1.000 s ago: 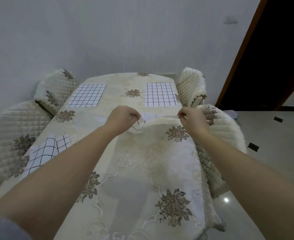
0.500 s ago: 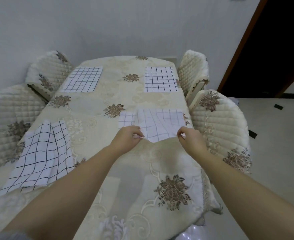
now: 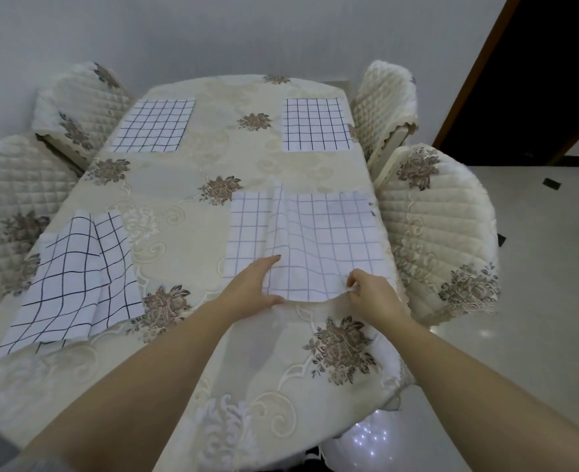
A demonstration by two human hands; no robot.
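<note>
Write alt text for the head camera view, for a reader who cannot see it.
A person arranges a checked cloth on a floral tablecloth: the left hand presses flat on its near edge, the right hand pinches that edge. Three similar cloths lie at other places; padded chairs flank the table.

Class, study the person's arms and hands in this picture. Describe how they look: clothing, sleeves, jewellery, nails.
Both forearms are bare. A sliver of grey sleeve shows on the left arm at the picture's lower left corner. The left hand and right hand wear no gloves, and no rings or watch are visible. One left fingernail looks dark, perhaps painted.
</note>
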